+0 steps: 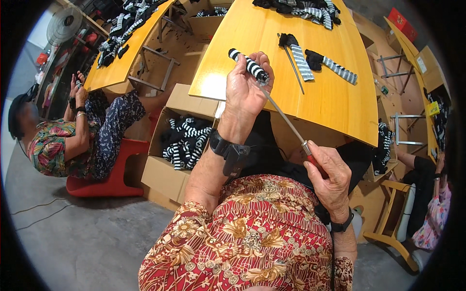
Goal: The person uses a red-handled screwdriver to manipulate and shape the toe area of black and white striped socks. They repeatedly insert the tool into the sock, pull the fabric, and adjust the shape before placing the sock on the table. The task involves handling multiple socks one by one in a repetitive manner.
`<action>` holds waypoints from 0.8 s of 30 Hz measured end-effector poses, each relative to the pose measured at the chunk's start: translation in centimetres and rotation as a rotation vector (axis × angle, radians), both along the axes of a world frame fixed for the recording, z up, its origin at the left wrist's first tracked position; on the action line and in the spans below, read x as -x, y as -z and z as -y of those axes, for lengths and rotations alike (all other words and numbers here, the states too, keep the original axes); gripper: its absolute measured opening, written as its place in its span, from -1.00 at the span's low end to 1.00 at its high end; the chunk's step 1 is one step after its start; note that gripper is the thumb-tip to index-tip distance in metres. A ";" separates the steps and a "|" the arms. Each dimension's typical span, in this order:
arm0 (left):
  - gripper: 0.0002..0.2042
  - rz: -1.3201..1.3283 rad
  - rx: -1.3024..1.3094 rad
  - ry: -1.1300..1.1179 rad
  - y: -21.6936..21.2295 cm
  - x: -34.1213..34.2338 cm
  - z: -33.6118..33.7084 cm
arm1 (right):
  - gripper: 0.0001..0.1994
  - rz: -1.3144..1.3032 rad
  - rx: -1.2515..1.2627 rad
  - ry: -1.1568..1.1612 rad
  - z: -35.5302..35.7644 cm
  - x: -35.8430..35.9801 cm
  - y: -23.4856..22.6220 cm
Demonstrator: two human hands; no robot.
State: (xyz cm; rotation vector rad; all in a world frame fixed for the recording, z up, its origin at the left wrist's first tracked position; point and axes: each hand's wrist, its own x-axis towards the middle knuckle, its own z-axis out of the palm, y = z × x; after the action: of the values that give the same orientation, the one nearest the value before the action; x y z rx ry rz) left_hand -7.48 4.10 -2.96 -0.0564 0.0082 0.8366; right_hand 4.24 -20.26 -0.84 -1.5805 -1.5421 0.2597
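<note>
A black-and-white striped knit tube (248,66) lies across the palm of my left hand (245,87), held between thumb and curled fingers. My right hand (330,174) is closed on the red handle of a long screwdriver (285,117). Its thin metal shaft runs up and left, and the tip is hidden at the tube's near end. On the yellow table (228,43) beyond lie two grey-and-white striped knit pieces with black ends, one in the middle (301,63) and one to its right (341,71). A thin metal rod (292,65) rests beside the middle one.
An open cardboard box (194,99) of striped knit pieces stands left of my arm; another pile (315,12) lies at the table's far end. At left a co-worker (63,140) sits on a red stool (109,177). Another person (432,203) sits at right, by a wooden chair (393,218).
</note>
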 end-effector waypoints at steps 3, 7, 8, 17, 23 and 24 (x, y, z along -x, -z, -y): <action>-0.68 0.008 0.025 0.014 0.2 0.0 -0.1 | -0.49 0.114 -0.028 0.057 0.0 0.1 0.2; -0.73 -0.031 0.080 -0.024 0.4 -0.2 0.0 | -0.48 0.083 0.126 0.091 0.2 0.3 -0.2; -0.74 -0.045 0.112 -0.051 0.3 -0.4 0.1 | -0.49 0.075 0.105 0.067 0.2 0.2 -0.1; -0.79 -0.075 0.016 -0.018 0.1 -0.9 0.5 | -0.45 0.171 0.078 0.048 -0.1 0.2 1.0; -0.81 -0.117 0.016 -0.012 0.1 -1.1 1.3 | -0.36 0.024 0.181 -0.128 0.0 0.7 0.7; -0.81 -0.084 0.005 0.010 0.4 -1.1 1.3 | -0.35 -0.024 0.208 -0.178 0.1 0.7 0.7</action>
State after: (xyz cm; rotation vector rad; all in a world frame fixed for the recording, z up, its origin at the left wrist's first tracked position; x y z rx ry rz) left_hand -6.38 2.83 -3.32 -0.0256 0.0889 0.8284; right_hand 3.53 -20.38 -1.56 -1.5917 -1.6835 0.5519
